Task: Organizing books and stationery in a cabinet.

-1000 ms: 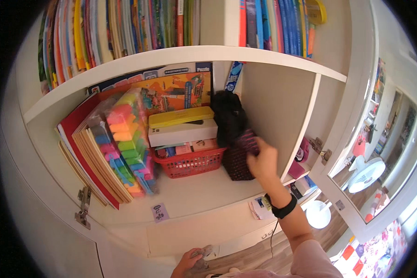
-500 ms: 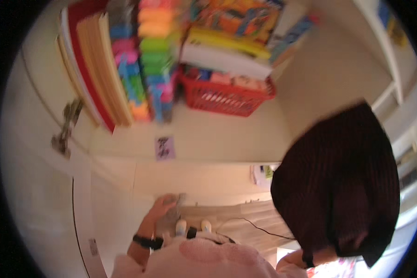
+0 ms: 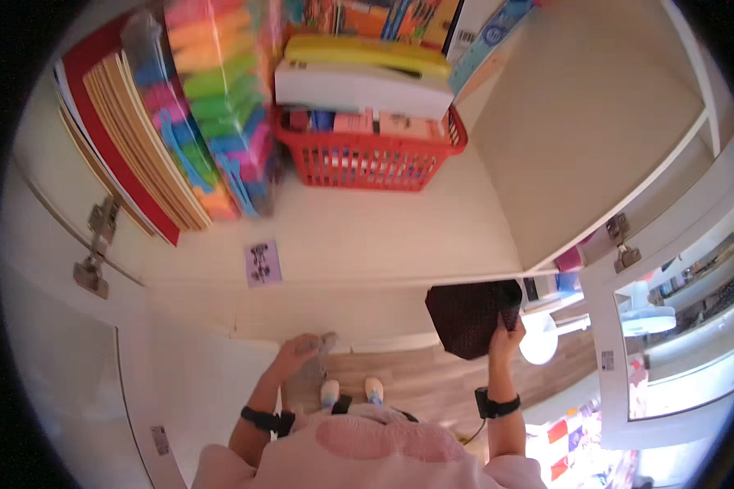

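My right hand (image 3: 506, 338) grips the edge of a dark brown, angular, fine-textured container (image 3: 471, 318); it looks like a woven basket or a bag, and I cannot tell which. The container is just below the front edge of the cabinet shelf (image 3: 367, 236), in front of the lower part of the cabinet. On the left, my left hand (image 3: 296, 357) is closed round a limp, greyish, partly see-through thing (image 3: 314, 367) that hangs down in front of my legs. Its kind does not show.
On the shelf stand a red plastic basket (image 3: 367, 159) with boxes, clear packs of colourful modelling clay (image 3: 220, 106) and upright books (image 3: 130, 147). A purple label (image 3: 263, 262) sticks near the shelf edge. Open cabinet doors flank me; a round white lamp (image 3: 538, 338) stands right.
My right hand has brought the dark container down, left and away from close to the camera, to below the shelf edge. My left hand stays nearly in place. The view has shifted slightly.
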Tool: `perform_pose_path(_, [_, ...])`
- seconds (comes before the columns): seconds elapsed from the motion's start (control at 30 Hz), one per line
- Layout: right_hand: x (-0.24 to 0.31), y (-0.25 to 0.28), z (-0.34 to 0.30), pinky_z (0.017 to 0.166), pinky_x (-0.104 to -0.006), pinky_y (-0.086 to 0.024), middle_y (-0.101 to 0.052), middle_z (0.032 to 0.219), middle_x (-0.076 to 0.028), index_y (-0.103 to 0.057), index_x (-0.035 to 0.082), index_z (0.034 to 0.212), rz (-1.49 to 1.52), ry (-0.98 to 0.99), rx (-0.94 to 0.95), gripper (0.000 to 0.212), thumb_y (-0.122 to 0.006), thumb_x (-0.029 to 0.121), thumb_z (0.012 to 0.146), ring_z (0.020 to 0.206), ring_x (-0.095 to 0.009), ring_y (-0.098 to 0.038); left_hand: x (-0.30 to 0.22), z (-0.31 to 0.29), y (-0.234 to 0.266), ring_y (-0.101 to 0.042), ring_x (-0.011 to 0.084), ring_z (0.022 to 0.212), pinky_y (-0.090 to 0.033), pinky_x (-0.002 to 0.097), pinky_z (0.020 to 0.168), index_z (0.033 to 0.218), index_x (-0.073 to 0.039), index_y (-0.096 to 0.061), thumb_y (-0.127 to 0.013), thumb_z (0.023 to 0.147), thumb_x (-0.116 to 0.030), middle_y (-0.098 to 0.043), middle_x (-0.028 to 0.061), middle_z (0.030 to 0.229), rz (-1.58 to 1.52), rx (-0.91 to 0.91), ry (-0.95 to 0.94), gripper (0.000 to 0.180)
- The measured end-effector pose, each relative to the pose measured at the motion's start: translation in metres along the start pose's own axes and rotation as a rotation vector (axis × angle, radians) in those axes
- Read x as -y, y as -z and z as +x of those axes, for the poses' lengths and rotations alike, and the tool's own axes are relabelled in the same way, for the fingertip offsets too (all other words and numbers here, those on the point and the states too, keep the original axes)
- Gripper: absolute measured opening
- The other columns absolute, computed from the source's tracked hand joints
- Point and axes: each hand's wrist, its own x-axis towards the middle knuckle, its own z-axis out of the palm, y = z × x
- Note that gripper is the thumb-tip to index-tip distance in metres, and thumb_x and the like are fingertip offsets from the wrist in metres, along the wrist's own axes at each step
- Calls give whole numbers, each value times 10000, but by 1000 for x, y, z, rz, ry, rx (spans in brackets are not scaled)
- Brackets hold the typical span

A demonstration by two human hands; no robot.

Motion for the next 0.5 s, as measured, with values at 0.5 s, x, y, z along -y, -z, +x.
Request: perform_pose_path(0.5, [82,-13,43,948,-355,-430,-556,1237,-173,-464,-12,1276,-108,-226,1568,591,-720,232,801,1113,-297,-557,11,-51,23,-568,154,991,-455,310,864,1140,-67,-605,-666,825,-229,-644,90,1036,-289,-112,160,359])
